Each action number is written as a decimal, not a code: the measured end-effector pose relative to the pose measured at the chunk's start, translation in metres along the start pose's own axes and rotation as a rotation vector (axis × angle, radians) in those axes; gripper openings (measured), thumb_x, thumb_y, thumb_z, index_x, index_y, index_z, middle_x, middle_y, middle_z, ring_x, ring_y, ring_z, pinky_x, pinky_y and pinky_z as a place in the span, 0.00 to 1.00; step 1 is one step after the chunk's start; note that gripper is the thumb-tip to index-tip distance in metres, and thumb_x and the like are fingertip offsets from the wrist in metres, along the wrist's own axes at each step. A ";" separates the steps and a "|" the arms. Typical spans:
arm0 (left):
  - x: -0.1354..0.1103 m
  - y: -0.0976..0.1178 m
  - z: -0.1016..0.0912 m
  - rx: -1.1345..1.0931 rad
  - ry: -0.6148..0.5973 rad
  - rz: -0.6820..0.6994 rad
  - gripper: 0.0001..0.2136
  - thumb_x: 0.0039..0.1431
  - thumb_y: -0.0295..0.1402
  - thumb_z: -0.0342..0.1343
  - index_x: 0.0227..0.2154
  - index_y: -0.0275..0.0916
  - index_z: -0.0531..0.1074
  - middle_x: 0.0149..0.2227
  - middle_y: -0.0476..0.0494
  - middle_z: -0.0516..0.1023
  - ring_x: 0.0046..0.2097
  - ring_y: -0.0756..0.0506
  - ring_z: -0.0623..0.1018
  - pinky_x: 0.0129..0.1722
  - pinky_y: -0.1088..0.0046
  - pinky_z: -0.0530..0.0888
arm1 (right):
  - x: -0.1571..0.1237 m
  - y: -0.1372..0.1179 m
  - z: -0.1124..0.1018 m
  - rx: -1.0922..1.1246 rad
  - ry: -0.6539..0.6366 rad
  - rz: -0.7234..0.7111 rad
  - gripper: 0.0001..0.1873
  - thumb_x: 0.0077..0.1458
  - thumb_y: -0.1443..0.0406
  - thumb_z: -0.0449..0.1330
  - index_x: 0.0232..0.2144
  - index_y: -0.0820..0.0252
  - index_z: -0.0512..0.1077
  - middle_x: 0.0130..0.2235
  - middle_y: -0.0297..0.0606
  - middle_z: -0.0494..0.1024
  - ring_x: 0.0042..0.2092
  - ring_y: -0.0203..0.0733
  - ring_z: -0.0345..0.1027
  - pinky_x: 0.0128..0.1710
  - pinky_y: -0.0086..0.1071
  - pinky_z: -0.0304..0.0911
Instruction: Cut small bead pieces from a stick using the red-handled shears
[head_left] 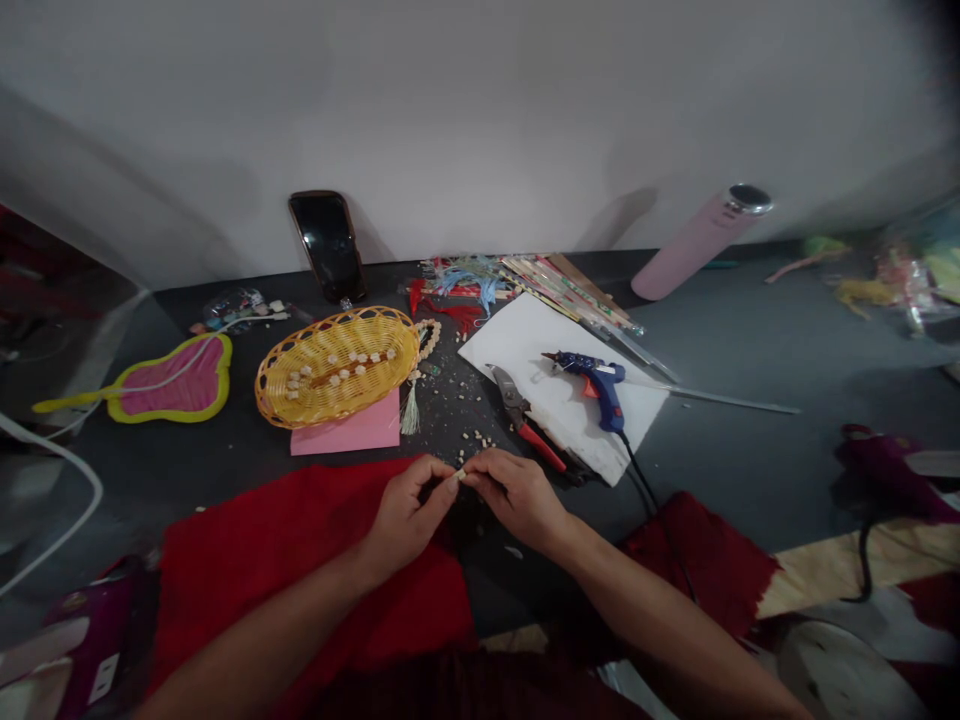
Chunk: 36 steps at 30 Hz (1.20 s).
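Note:
My left hand (412,505) and my right hand (517,490) meet at the table's near side. Both pinch one small pale piece (461,474) between thumbs and fingertips; its exact kind is too small to make out. Just beyond my fingers lie several similar pale bits (480,438) on the dark table. Red-handled cutters (529,420) rest a little past my right hand. A blue hot glue gun (600,380) lies on a white sheet (517,335) to the right. Under my left forearm spreads a red cloth (300,540).
A yellow woven basket (274,365) with small flower-like pieces overlaps a pink paper (367,430). A phone (328,245) and a pink bottle (694,245) lean at the wall. Tassels (461,280) and long packaged sticks (577,295) lie between. A pink-yellow fan (180,380) is leftmost. The glue gun's cord (645,480) runs nearward.

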<state>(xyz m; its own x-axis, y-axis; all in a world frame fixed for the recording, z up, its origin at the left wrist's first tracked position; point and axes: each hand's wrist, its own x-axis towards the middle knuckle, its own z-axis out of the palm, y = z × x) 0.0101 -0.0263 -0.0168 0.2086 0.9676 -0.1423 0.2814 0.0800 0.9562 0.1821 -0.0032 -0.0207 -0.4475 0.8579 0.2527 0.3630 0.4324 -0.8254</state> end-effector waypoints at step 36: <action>0.000 0.001 -0.001 0.019 0.009 0.034 0.08 0.58 0.33 0.48 0.30 0.37 0.70 0.27 0.49 0.71 0.31 0.50 0.69 0.31 0.77 0.66 | 0.000 -0.001 0.000 -0.027 -0.030 0.000 0.07 0.59 0.66 0.51 0.33 0.59 0.69 0.30 0.37 0.73 0.33 0.37 0.67 0.34 0.29 0.62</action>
<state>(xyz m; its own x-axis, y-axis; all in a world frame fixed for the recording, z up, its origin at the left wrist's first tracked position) 0.0092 -0.0263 -0.0154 0.2100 0.9718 -0.1071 0.2916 0.0422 0.9556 0.1814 -0.0032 -0.0204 -0.4718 0.8494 0.2366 0.3851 0.4399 -0.8113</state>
